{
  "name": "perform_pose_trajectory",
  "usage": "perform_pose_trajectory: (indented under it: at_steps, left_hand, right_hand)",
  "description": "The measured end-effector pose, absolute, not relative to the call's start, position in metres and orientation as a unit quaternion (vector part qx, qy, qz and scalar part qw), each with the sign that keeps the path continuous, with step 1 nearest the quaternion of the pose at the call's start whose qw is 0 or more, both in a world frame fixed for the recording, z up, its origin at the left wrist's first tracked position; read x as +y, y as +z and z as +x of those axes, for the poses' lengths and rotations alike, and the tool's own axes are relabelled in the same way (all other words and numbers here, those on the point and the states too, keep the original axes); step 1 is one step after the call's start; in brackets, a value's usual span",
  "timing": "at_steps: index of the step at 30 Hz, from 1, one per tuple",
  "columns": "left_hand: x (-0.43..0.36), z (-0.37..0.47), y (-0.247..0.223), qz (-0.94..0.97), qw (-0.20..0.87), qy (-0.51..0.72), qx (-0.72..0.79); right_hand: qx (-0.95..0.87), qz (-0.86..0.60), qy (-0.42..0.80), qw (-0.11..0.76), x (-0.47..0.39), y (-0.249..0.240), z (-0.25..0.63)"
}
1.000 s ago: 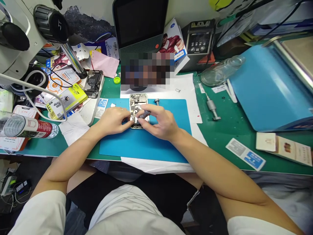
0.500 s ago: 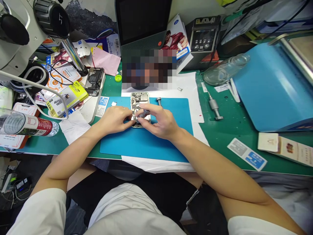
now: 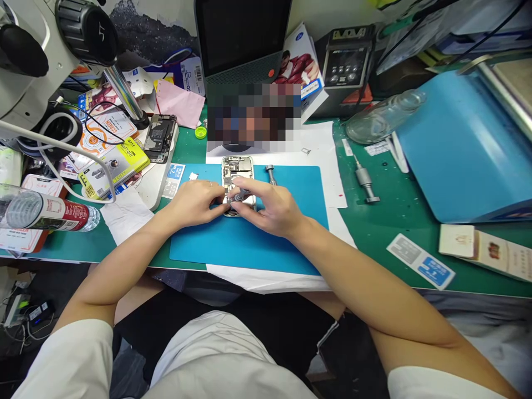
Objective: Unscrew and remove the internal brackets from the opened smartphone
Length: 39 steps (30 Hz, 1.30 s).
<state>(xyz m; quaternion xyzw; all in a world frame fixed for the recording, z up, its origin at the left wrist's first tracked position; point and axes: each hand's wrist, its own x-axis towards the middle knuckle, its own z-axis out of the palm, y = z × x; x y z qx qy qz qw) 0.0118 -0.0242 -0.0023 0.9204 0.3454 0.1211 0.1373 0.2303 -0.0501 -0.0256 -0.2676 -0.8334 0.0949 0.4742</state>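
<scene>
An opened smartphone (image 3: 244, 164), its inner boards and metal parts bare, lies on a blue mat (image 3: 249, 246). Thumb and forefinger of my left hand (image 3: 195, 202) are closed at its left edge, steadying it. My right hand (image 3: 279, 209) pinches a grey screwdriver (image 3: 241, 194) over the phone's lower half. The screwdriver's tip is hidden by my fingers, so I cannot tell what it touches. Just beyond my right hand, a second grey screwdriver (image 3: 270, 174) rests on the mat.
A third screwdriver (image 3: 363, 180) and a glass bottle (image 3: 384, 119) lie on the right. At the left are a microscope stand (image 3: 120, 91), another opened phone (image 3: 160, 138), a yellow battery box (image 3: 118, 168) and a water bottle (image 3: 54, 213). A dark screen (image 3: 243, 36) stands behind.
The screwdriver in my right hand has shifted very slightly left, and its tilt differs a little. My left hand stays at the smartphone's edge.
</scene>
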Motion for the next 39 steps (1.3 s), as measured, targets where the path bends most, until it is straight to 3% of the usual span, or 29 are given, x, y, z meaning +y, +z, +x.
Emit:
perform_pose_trajectory:
  at_steps: [39]
  left_hand:
    - [-0.025, 0.013, -0.001, 0.922, 0.129, 0.115, 0.348]
  right_hand:
    - [-0.84, -0.206, 0.088, 0.495, -0.046, -0.013, 0.233]
